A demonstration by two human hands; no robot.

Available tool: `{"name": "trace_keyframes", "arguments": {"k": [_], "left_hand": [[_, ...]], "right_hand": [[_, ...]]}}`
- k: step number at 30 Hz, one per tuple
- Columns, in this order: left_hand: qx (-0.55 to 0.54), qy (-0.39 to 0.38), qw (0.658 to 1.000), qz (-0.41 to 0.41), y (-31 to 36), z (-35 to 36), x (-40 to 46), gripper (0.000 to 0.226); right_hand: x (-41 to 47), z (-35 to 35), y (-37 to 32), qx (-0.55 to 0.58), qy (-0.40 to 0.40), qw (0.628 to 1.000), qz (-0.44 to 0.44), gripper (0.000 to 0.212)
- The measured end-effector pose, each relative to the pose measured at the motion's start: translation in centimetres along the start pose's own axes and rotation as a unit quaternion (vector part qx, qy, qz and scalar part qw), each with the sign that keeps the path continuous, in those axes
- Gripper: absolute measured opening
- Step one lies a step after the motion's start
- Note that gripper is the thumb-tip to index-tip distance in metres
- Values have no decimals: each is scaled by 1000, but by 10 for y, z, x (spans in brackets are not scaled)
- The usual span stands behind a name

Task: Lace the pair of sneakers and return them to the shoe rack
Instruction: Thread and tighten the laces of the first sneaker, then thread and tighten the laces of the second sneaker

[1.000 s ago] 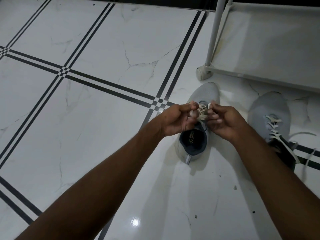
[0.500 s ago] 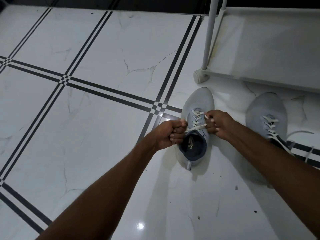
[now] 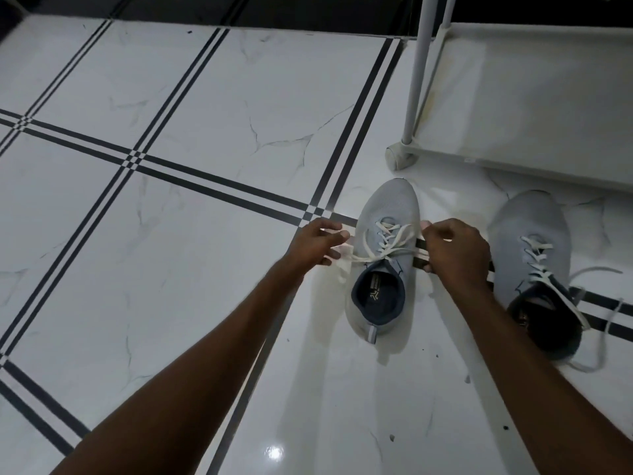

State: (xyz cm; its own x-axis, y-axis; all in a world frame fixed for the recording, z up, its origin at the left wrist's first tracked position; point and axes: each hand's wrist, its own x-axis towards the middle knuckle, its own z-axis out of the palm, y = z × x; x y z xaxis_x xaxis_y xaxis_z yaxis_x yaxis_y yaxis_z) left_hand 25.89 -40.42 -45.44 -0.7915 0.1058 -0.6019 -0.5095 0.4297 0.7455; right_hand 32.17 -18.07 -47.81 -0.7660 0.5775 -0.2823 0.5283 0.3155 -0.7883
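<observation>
Flanking sneaker [image 3: 385, 214], shoe rack [image 3: 513, 97] beyond

White marble floor [image 3: 212, 108], black stripe lines [image 3: 222, 192].

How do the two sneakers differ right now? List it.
The left sneaker has its lace ends pulled out sideways by the left hand and right hand; the right sneaker is untouched, its lace ends trailing loose on the floor. The left sneaker's opening shows fully; the right sneaker's lies in shadow. Both are grey, toes toward the shoe rack.

On the white tiled floor [image 3: 205, 114], the left hand [image 3: 317, 245] and right hand [image 3: 455, 250] pull white lace ends [image 3: 368, 257] apart across a grey sneaker [image 3: 385, 265], beside the second sneaker [image 3: 534, 265] and the shoe rack [image 3: 534, 97].
</observation>
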Motion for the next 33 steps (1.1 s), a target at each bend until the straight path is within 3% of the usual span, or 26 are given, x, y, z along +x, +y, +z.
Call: {"name": "trace_keyframes", "arguments": {"k": [3,5,8,10,13,16,21,25,29,33], "left_hand": [[154,-72,985,-34,2,8,-5,75],[151,-132,977,-76,1,22,-8,83],[192,-110,975,-25,7,33,-9,79],[293,-39,955,41,20,37,-8,80],[327,18,931,164,54,66,-14,66],[319,-27,919,231,80,111,-17,47],[392,-153,864,276,89,188,-17,35],[421,-198,821,331,84,225,-21,39],[442,-214,770,407,87,233,-28,37],[454,-213,725,473,96,235,-33,19]], "right_hand": [[-7,7,6,-114,-49,992,37,49],[-13,15,4,-95,-116,986,72,53],[-11,15,-4,-98,-134,984,60,46],[2,4,-13,-153,-128,980,19,41],[35,-28,-25,-237,-148,959,-55,31],[67,-71,-28,-278,-225,927,-110,24],[84,-158,3,-372,-231,877,-197,18],[58,-212,45,-354,-198,897,-178,10],[26,-228,95,-316,-256,903,-136,18],[16,-209,115,-194,-176,959,-110,9]]}}
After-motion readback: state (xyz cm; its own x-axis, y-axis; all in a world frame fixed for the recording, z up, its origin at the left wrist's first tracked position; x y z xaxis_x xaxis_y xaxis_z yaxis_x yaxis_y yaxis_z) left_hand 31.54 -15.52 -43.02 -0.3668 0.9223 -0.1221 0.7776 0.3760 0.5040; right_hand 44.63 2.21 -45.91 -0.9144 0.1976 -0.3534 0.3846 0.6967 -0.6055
